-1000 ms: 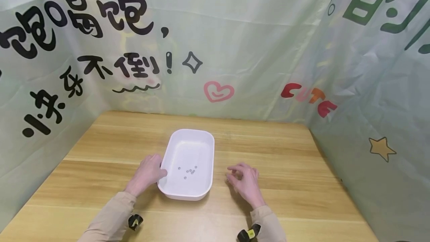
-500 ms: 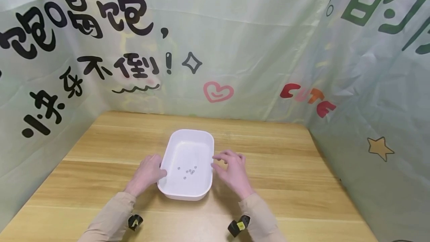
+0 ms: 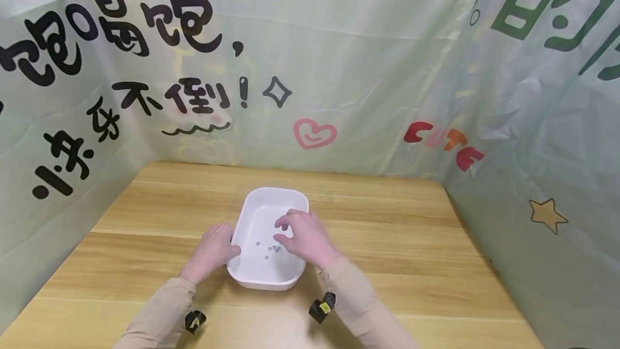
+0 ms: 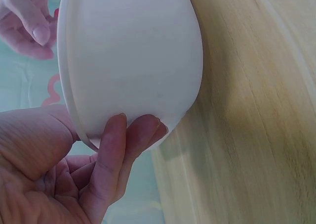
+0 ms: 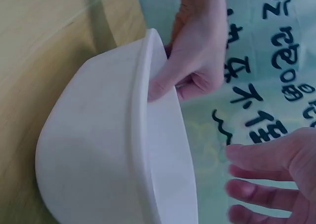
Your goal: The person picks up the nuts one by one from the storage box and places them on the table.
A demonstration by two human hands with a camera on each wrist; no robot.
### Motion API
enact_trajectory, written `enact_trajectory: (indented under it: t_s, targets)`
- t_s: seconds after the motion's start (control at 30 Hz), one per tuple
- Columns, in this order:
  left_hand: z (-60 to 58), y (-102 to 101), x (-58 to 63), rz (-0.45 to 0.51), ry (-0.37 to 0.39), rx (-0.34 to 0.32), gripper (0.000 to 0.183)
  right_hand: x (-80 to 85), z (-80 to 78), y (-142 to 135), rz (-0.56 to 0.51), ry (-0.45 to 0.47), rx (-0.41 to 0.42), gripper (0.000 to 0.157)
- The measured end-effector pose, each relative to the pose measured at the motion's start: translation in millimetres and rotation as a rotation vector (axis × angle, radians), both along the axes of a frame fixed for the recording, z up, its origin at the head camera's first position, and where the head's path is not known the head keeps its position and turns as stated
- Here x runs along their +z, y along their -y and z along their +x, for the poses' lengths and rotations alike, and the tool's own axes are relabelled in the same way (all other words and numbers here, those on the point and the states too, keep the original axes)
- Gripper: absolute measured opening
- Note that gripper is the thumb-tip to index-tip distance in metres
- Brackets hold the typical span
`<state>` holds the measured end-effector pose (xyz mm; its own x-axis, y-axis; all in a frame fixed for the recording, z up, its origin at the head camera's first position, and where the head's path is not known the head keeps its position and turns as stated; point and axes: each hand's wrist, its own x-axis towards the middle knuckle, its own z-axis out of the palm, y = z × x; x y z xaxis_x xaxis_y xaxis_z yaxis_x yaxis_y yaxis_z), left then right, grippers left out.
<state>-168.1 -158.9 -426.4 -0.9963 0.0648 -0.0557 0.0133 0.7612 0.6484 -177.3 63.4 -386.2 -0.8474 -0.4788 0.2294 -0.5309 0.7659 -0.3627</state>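
Observation:
A white rectangular plastic tray (image 3: 252, 220) rests on the wooden table, several tiny clear beads (image 3: 274, 248) lying on its floor. My left hand (image 3: 213, 249) grips the tray's left rim, thumb over the edge inside and fingers against the outer wall (image 4: 133, 61). Above the right half of the tray hovers my right hand (image 3: 307, 237). In the right wrist view, the thumb (image 5: 261, 157) and fingers of this hand are bent and parted, and nothing shows between them. It hides part of the tray's right rim and floor.
The wooden table (image 3: 397, 241) extends around the tray on all sides. Printed cloth (image 3: 368, 69) hangs behind the table and along its left and right edges. A small black device (image 3: 322, 307) sits at each wrist.
My right hand has moved left from the table beside the tray, across the right rim, to above the tray's inside. Its thumb and fingers are farther apart. The left hand stays on the rim.

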Motion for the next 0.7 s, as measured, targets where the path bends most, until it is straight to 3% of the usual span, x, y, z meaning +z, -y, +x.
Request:
enact_trajectory:
  t_s: [0.2,0.4,0.6,0.7]
  targets:
    - [1.0,1,-0.7,-0.005,-0.016,-0.002,0.004,-10.9,-6.7,23,0.134,0.125,0.060,0.017]
    - [3.9,0,-0.8,-0.003,-0.034,-0.013,0.005,-27.7,-3.8,37,0.259,0.217,0.050,0.018]
    - [3.6,1,-0.7,-0.012,-0.048,-0.004,0.006,-36.8,-1.3,42,0.301,0.235,0.038,0.007]
    - [2.9,1,-0.5,-0.017,-0.057,-0.004,0.007,-42.1,-2.3,43,0.286,0.251,0.037,0.020]
